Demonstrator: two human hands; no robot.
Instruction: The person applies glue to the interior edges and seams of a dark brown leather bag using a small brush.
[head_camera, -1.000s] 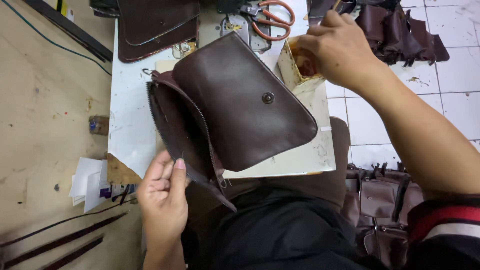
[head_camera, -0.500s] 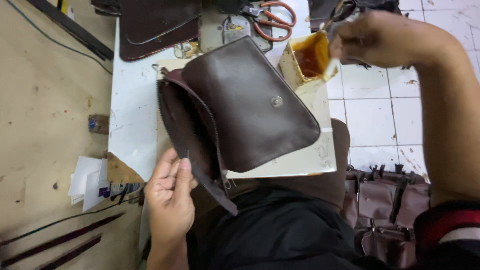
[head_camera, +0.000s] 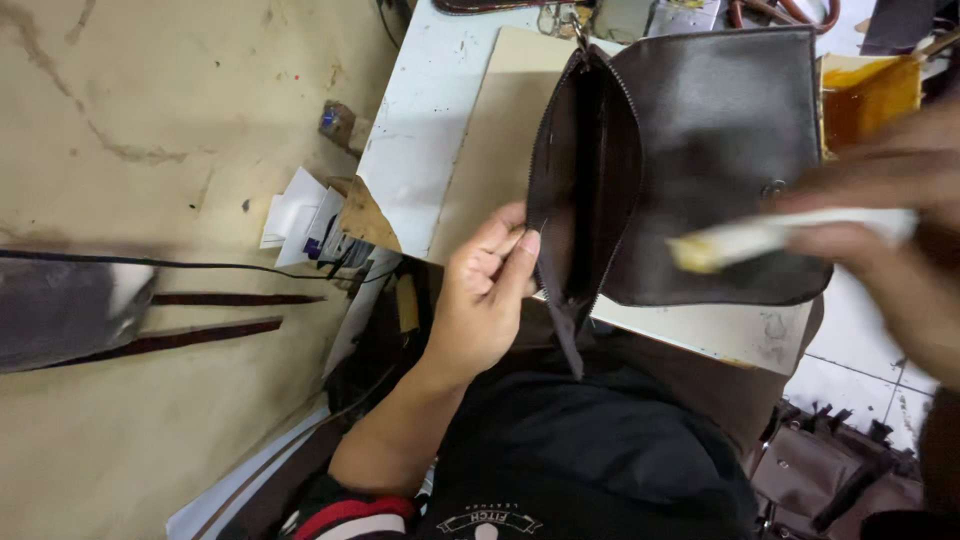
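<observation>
- Shifted since half a second earlier: right hand (head_camera: 900, 240) came away from the glue tub (head_camera: 868, 95) and down over the bag, now carrying a pale flat applicator (head_camera: 780, 235) with yellowish glue at its tip.
- Turned too: brown leather bag (head_camera: 700, 160) now lay with its zipped opening gaping toward the left hand, dark lining in sight.
- Pinched the near edge of that opening between thumb and fingertips of the left hand (head_camera: 485, 295), just at the near edge of the table (head_camera: 420, 130).
- Closed the right hand's fingers on the applicator, blurred by motion; gluey tip hovered over the bag's flap, between the two hands; could not tell whether it touched the leather.
- Rested the bag on a beige board (head_camera: 490, 150) on the white table, stretching from the left hand's fingertips away toward the far side.
- Sat beyond the right hand: the open tub of amber glue, just beside the bag's far corner.
- Lay left of the left hand, off the table: folded white papers (head_camera: 295, 210) and dark leather strips (head_camera: 200, 335) on the floor.
- Lay below the right hand, by the tiled floor: more brown leather pieces (head_camera: 830, 475).
</observation>
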